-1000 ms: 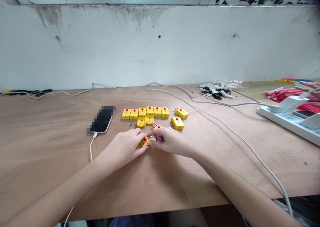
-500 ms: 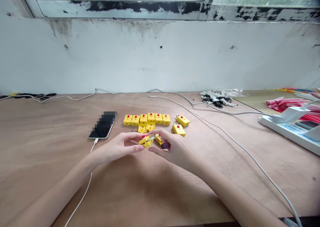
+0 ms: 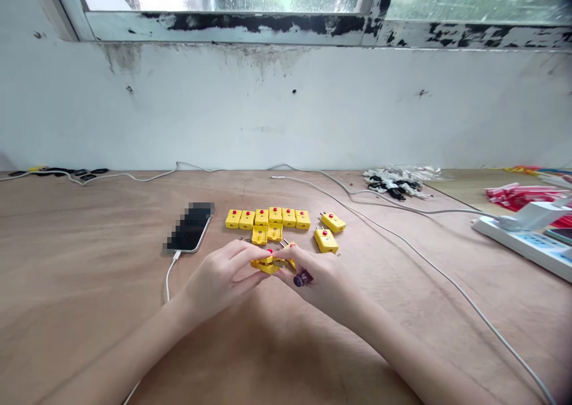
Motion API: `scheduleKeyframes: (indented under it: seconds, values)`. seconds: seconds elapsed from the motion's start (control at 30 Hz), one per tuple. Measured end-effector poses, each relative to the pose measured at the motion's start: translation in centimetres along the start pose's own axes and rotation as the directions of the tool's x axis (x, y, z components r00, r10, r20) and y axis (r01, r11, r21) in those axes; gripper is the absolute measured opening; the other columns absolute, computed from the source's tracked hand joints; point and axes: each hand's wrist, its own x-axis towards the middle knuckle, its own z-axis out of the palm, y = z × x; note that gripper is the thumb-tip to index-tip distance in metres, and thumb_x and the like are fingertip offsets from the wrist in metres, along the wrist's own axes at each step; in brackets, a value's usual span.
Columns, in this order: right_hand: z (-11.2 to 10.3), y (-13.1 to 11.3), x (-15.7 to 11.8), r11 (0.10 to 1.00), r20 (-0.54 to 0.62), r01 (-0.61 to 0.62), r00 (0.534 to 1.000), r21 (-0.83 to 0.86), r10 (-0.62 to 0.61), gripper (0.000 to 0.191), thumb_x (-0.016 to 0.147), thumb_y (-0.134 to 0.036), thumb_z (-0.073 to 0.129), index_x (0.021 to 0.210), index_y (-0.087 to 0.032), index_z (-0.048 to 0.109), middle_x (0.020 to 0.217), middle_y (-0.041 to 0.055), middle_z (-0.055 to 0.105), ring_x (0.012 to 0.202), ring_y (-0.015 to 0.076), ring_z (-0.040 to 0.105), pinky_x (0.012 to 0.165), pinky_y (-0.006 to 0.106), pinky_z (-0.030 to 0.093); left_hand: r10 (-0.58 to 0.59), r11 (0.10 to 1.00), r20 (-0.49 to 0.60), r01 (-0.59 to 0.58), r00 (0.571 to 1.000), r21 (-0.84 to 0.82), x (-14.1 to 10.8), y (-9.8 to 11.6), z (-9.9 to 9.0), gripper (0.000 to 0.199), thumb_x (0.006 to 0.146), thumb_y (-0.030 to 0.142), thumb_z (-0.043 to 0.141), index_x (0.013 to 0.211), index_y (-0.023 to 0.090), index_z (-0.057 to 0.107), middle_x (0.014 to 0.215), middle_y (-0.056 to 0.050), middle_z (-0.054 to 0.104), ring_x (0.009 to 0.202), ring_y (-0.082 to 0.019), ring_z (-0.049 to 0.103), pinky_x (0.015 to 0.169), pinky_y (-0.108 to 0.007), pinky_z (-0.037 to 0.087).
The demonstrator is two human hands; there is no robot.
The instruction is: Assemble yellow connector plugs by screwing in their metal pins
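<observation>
Between the fingertips of my left hand [image 3: 218, 277] is a yellow plug [image 3: 265, 267] with a red dot on top and a gap along its side. My right hand [image 3: 328, 280] is curled round a dark screwdriver [image 3: 303, 279], its handle end poking out of the palm. The thumb and forefinger of that hand meet the plug's right end; the screwdriver's tip is hidden. Just behind the right fingers lies another yellow plug piece [image 3: 290, 248], partly covered. Beyond my hands are a row of yellow plugs [image 3: 261, 217] and two open plug halves [image 3: 267, 233].
Two loose yellow plugs [image 3: 326, 240] lie to the right of the row. A phone [image 3: 190, 229] on a white cable is at left. A power strip [image 3: 527, 238], red-and-white sticks [image 3: 518, 195] and a heap of black and white parts [image 3: 395, 183] sit at right. White cables cross the table.
My hands have drawn together, and the right fingertips now press at the plug. A pale piece seen earlier at the plug's right end no longer shows. The view has shifted slightly.
</observation>
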Motion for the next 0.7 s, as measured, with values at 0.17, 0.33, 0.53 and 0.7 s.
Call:
scheduleKeyframes:
  seconds: [0.17,0.33,0.53,0.7]
  values:
    - [0.13,-0.25,-0.08,0.999,-0.049,-0.041,0.998,-0.005,0.040,0.017,0.087,-0.033,0.054,0.097,-0.021,0.061,0.060,-0.0033,0.063,0.043,0.0074,0.050,0.045,0.018,0.036,0.104,0.994,-0.062,-0.101,0.993,0.042,-0.08,-0.48,0.04,0.019,0.093,0.020,0.051,0.111,0.022,0.057,0.099,-0.004,0.068,0.090,-0.015,0.066,0.080,-0.027,0.056]
    - [-0.34,-0.32,0.03,1.000,-0.075,-0.024,0.997,-0.018,0.022,0.021,0.088,-0.036,0.054,0.099,-0.021,0.063,0.061,-0.0030,0.066,0.042,0.0071,0.052,0.046,0.018,0.039,0.125,0.992,-0.073,-0.122,0.989,0.041,-0.18,-0.25,-0.03,0.025,0.089,0.013,0.053,0.113,0.022,0.055,0.102,-0.004,0.070,0.092,-0.016,0.067,0.081,-0.026,0.056]
    - [-0.07,0.13,-0.23,0.979,-0.134,0.133,0.979,-0.156,-0.155,0.020,0.092,-0.030,0.049,0.095,-0.020,0.065,0.062,-0.0001,0.069,0.047,0.0093,0.058,0.050,0.020,0.042,0.140,0.990,-0.098,-0.141,0.985,-0.002,-0.07,0.10,-0.12,0.025,0.089,0.016,0.056,0.113,0.022,0.055,0.106,-0.005,0.070,0.096,-0.017,0.067,0.082,-0.027,0.057]
    - [0.16,0.20,-0.29,0.972,-0.129,0.157,0.975,-0.176,-0.181,0.018,0.092,-0.026,0.046,0.093,-0.019,0.063,0.064,0.0005,0.069,0.050,0.0102,0.060,0.049,0.020,0.041,0.214,0.974,-0.122,-0.202,0.969,0.101,0.20,0.23,-0.10,0.017,0.094,0.022,0.051,0.111,0.020,0.054,0.103,-0.006,0.070,0.099,-0.017,0.066,0.086,-0.028,0.056]
